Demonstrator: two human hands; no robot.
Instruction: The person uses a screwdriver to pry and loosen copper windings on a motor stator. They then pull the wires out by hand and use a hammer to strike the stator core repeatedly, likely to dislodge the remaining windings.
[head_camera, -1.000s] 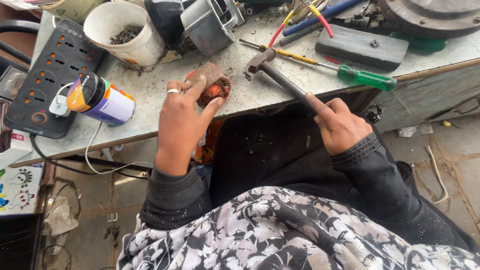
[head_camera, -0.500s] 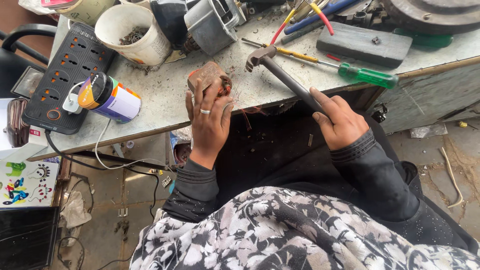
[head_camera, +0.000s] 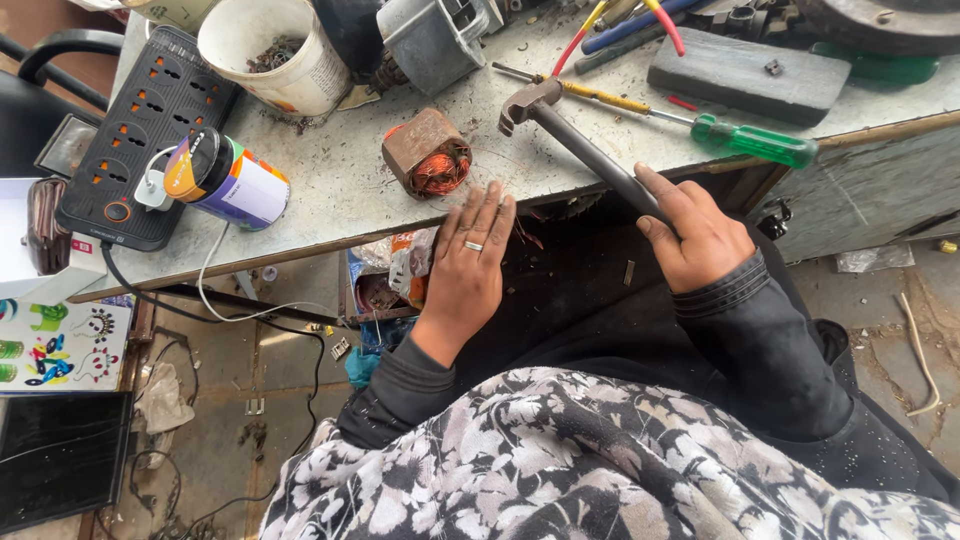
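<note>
A rusty motor stator with copper windings rests on the grey workbench. My left hand, a ring on one finger, lies flat with fingers apart at the bench's front edge, just below the stator and not touching it. My right hand is closed round the dark handle of a claw hammer. The hammer's head rests on the bench to the right of the stator.
A black power strip, a small lying can, a white cup of scrap, a grey motor housing, a green-handled screwdriver and a dark block crowd the bench. Wires and clutter lie on the floor at left.
My left hand has let go of the stator and pulled back to the bench edge, fingers spread. The stator now sits uncovered. The hammer has stayed nearly in place.
</note>
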